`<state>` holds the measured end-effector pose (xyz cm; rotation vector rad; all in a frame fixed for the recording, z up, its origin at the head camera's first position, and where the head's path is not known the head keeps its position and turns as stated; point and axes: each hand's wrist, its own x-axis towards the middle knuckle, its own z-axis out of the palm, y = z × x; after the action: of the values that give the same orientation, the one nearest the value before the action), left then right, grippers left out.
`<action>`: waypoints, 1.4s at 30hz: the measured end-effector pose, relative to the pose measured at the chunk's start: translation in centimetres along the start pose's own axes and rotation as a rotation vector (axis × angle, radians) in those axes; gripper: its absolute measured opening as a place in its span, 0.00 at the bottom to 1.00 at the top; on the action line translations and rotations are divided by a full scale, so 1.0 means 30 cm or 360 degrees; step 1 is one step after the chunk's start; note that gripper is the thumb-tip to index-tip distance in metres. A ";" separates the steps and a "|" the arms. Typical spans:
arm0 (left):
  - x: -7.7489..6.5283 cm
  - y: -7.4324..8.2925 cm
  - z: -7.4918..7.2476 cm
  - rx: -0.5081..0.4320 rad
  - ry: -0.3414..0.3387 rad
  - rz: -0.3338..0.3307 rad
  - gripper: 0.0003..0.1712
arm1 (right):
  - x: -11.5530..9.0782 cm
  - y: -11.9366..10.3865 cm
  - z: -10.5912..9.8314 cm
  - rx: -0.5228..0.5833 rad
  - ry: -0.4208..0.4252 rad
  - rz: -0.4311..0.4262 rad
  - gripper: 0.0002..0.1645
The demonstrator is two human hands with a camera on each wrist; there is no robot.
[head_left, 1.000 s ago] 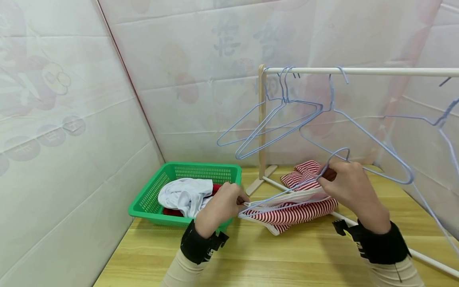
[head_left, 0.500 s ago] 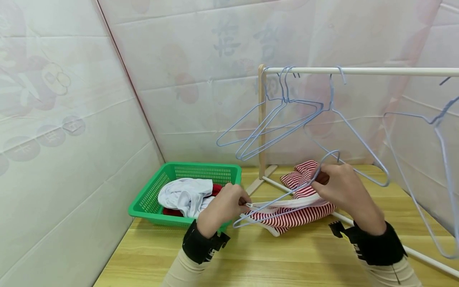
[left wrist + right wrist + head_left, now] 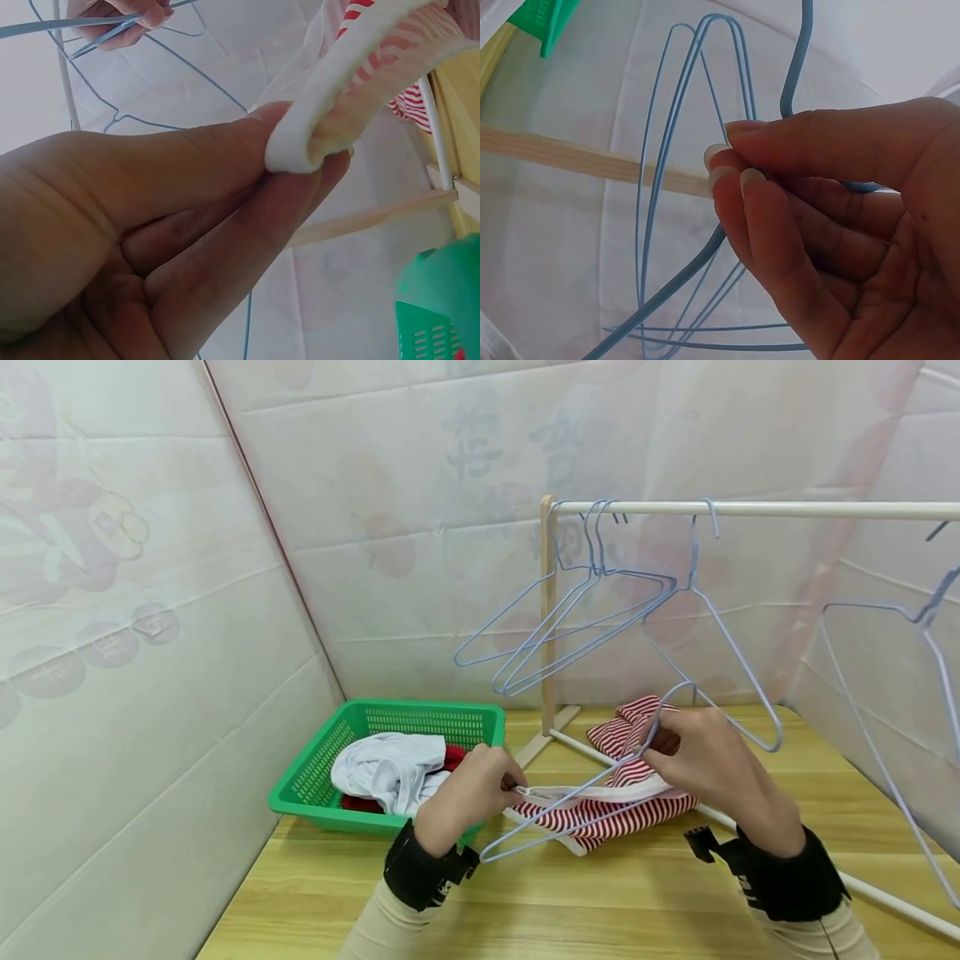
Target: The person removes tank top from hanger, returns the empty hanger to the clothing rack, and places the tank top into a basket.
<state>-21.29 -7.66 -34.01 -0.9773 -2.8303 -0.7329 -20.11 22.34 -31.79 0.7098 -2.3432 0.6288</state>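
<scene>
My left hand pinches the white-trimmed edge of a red-and-white striped garment. In the left wrist view the white trim is folded between thumb and fingers. My right hand pinches a blue wire hanger just below its hook, as the right wrist view also shows at the hanger's neck. The hanger slants down to the left, its lower-left corner in front of the garment and near my left wrist. Most of the garment lies bunched on the wooden table, partly behind the hanger and my right hand.
A green basket with a white garment and red cloth stands on the left. Behind the hands, a rack with a white rail and wooden post carries several blue hangers. Fabric walls enclose the back and sides.
My right hand has moved left and slightly down with the hanger, whose lower-left corner now reaches past the garment's edge. My left hand has stayed nearly still. Hangers on the rail have swung.
</scene>
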 end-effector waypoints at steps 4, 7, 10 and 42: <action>0.003 -0.001 0.005 0.0014 0.0001 -0.0008 0.03 | 0.000 -0.006 0.005 0.0010 0.0028 -0.0053 0.14; 0.005 0.001 0.008 0.0015 -0.0006 -0.0010 0.03 | -0.001 -0.013 0.007 0.0025 0.0037 -0.0083 0.14; 0.005 0.002 0.011 0.0009 -0.0010 -0.0001 0.02 | -0.004 -0.023 0.005 0.0046 0.0025 -0.0086 0.14; 0.001 0.004 0.025 0.0050 0.0005 0.0061 0.03 | -0.032 -0.138 -0.019 0.0177 0.0071 -0.0285 0.20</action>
<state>-21.18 -7.22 -34.63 -1.0215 -2.8034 -0.6834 -16.68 19.90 -30.95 0.9338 -2.1872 0.6909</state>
